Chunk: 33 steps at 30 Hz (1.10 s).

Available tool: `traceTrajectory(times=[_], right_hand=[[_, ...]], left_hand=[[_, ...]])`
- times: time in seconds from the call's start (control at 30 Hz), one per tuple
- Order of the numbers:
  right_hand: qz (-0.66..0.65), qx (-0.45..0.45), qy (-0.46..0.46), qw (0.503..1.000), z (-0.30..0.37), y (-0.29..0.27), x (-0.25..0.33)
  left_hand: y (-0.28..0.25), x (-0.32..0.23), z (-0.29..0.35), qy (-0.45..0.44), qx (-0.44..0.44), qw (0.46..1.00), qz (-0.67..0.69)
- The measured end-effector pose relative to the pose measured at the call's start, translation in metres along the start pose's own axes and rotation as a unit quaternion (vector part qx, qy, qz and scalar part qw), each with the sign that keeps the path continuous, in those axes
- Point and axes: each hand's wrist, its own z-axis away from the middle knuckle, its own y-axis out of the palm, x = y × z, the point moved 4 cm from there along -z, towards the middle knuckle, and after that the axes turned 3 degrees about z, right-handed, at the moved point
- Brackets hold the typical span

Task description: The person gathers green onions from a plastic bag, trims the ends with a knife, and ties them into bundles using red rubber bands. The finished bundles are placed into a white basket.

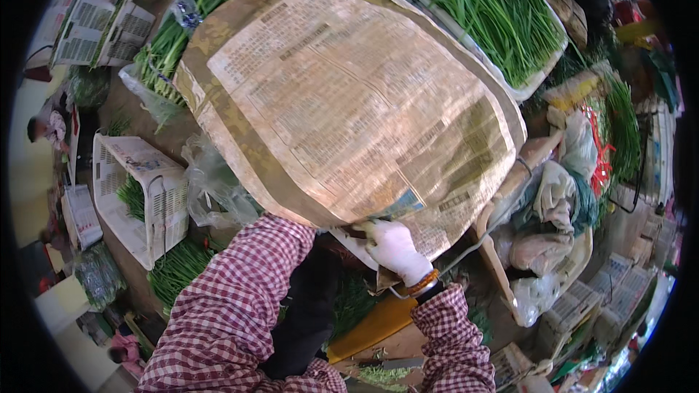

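Observation:
A large newspaper sheet [342, 94], with a brown patterned layer [247, 142] showing round its edges, spreads across the middle in front of me. My right hand [397, 247], in a white glove, is closed at the sheet's near edge, its fingers curled on it. The left sleeve [240, 291] runs up under the near left edge, and that hand is hidden beneath. A bent wire handle [466, 251] sticks out beside my right wrist. Long green leafy stalks [480, 7] lie in a tray beyond the sheet's far right side.
A white plastic basket [167, 207] stands at left, near a clear plastic bag [215, 182]. Bagged green stalks [164, 58] lie at the far left. To the right, a crate holds crumpled bags and cloths [557, 196]. More crates [611, 291] stand at lower right.

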Motion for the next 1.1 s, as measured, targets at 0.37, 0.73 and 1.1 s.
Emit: traceTrajectory(times=[0.37,0.73,1.1], right_hand=[[0.181,-0.306,-0.020,0.934,-0.025,-0.072,0.009],[0.225,-0.251,0.041,0.941,-0.071,-0.025,-0.020],[0.337,-0.225,0.067,0.912,-0.080,-0.016,-0.026]], left_hand=[[-0.008,0.012,0.006,-0.004,0.008,1.000,-0.018],[-0.013,0.039,0.009,-0.001,0.030,0.999,-0.015],[-0.045,0.054,0.026,-0.050,0.156,0.987,-0.001]])
